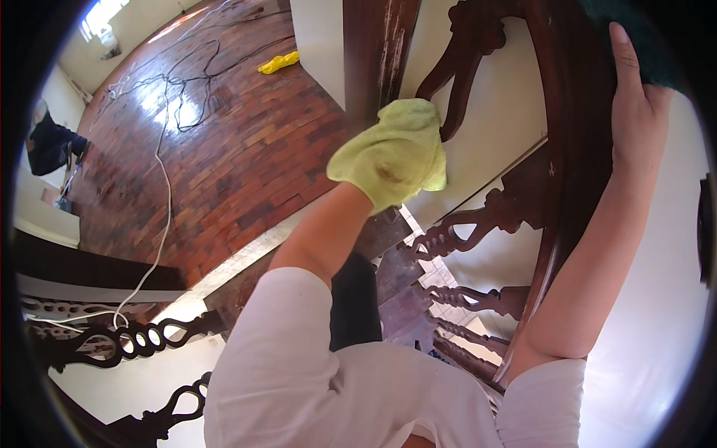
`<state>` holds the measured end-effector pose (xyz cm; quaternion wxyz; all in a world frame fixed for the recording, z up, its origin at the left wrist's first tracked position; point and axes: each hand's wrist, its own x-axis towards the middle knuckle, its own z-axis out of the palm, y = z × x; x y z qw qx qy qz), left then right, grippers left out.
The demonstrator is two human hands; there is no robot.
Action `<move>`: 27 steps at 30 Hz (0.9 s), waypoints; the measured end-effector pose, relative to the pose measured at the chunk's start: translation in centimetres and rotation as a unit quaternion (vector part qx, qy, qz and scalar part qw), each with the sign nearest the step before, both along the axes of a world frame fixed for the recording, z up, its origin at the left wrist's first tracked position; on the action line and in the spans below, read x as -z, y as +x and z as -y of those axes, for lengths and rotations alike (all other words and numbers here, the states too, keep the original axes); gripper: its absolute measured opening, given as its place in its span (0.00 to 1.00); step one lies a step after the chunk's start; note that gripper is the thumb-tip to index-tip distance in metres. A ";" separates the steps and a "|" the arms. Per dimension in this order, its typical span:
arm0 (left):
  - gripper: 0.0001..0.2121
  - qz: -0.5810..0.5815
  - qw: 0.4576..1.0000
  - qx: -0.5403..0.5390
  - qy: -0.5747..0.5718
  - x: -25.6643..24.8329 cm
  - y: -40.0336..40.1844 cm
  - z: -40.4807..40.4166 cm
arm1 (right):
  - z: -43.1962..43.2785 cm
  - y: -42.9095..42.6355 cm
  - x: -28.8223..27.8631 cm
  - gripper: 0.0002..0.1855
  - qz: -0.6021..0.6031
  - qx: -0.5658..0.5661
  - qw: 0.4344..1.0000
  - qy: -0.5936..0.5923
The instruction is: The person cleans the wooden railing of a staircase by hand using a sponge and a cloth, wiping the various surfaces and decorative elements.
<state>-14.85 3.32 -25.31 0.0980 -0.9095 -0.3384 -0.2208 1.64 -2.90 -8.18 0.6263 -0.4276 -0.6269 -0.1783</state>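
A yellow-green cloth point(392, 151) with a brown stain wraps my left hand, whose fingers are hidden; only the wrist end of my left hand point(357, 196) shows. The cloth is against or close beside a dark wooden baluster point(462, 106), near a scuffed brown wooden post point(389, 50). At the upper right, my right hand point(641, 112) is at the dark wooden stair handrail point(577, 112), thumb extended. Its fingers go out of sight in a dark green cloth point(658, 53) at the picture's rim.
Wooden stairs point(400, 302) descend below me beside carved balusters point(470, 229). A parquet floor point(252, 185) at the left bears tangled cables point(168, 84) and a yellow cloth or glove point(279, 63). A person in dark clothing point(50, 143) is at the far left. More carved balusters point(140, 339) are lower left.
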 end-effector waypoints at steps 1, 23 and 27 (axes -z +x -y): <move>0.06 0.050 0.998 0.007 0.026 1.2 0.6 -0.5 | -0.3 -0.1 0.2 0.21 0.011 0.009 1.000 -0.002; 0.13 0.398 0.907 0.004 -0.139 5.3 7.2 -6.3 | -0.7 0.6 0.3 0.21 0.012 0.008 0.999 0.028; 0.11 0.273 0.950 0.148 -0.027 6.2 5.1 -6.6 | -0.2 -0.6 0.1 0.21 0.000 0.020 1.000 0.021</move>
